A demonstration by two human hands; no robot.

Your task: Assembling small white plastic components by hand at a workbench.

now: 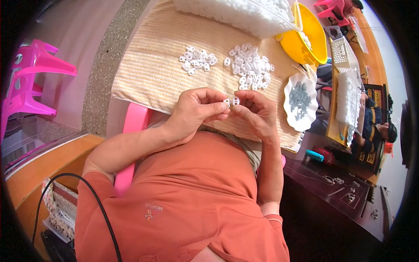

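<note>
My two hands meet just above the near edge of a striped cloth (150, 52). Between the fingertips of my left hand (195, 110) is a small white plastic piece (227, 101). My right hand (258, 112) pinches a similar white two-holed piece (236, 101) right beside it; whether the two pieces touch, I cannot tell. Beyond my hands lie a smaller pile of white pieces (199, 60) on the left and a larger pile of oval two-holed pieces (250, 64) on the right. A white scalloped dish (289, 114) with small dark grey parts stands to the right.
At the table's far side stand a clear bin (214, 16) full of white pieces and a yellow basin (317, 51). A pink stool (32, 72) is at far left. A person in dark clothes (371, 131) sits at right, near another table with a white perforated basket (343, 54).
</note>
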